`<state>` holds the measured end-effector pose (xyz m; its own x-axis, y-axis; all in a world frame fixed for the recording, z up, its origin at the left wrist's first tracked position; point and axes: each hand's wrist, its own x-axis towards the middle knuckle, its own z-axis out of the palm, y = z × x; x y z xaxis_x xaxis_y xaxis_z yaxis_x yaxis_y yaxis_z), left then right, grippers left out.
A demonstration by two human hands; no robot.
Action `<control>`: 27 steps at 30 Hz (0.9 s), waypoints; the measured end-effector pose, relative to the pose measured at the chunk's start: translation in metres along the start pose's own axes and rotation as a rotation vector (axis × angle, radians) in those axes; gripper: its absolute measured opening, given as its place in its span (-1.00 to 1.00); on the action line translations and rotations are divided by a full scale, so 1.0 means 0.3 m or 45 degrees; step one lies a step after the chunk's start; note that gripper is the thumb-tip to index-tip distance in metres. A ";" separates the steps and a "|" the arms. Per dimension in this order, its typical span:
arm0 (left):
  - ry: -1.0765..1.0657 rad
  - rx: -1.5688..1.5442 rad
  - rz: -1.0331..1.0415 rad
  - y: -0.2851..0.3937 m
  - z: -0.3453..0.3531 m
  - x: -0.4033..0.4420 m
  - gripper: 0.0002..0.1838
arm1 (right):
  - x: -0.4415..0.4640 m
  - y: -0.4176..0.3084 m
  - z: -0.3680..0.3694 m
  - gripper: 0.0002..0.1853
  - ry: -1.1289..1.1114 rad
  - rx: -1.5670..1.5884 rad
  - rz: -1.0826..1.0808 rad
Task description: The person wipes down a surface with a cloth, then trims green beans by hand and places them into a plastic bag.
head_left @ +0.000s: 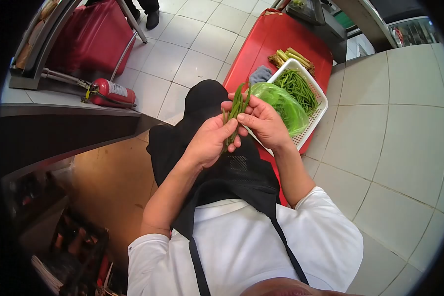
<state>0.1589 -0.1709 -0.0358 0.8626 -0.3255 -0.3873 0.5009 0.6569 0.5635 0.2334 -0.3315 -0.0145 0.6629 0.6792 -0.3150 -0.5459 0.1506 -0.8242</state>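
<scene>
A small bunch of green beans (238, 106) is held in front of my apron, over my lap. My left hand (214, 135) grips its lower part, thumb laid across the pods. On the other side, my right hand (263, 120) pinches the same bunch between thumb and fingers. Just right of my hands a white plastic basket (322, 109) holds a heap of green beans (297, 89). A translucent green plastic bag (286, 111) lies in its near part, and the bag's contents are hard to make out.
The basket stands on a red bench (261, 47), beside a grey cloth (260, 75) and a bundle of pale green stalks (292, 58). At left are a fire extinguisher (111, 93) and a dark red container (91, 42). Another person's shoe (152, 19) shows at the top.
</scene>
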 end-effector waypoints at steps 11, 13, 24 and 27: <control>0.007 -0.048 0.014 0.023 0.020 -0.013 -0.69 | -0.015 -0.017 0.034 -0.51 0.063 -0.102 -0.116; 0.029 -0.093 0.006 0.033 0.035 -0.023 -0.69 | -0.014 -0.022 0.036 -0.51 0.070 -0.122 -0.114; 0.016 0.041 0.063 0.019 -0.010 -0.020 -0.71 | -0.011 -0.017 0.031 -0.52 0.145 -0.143 -0.157; 0.043 0.060 0.064 0.030 0.000 -0.023 -0.73 | -0.023 -0.034 0.035 -0.55 0.169 -0.177 -0.168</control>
<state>0.1574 -0.1627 -0.0281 0.8843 -0.2695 -0.3814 0.4605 0.6389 0.6163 0.2290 -0.3302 0.0011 0.7907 0.5581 -0.2516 -0.3800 0.1251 -0.9165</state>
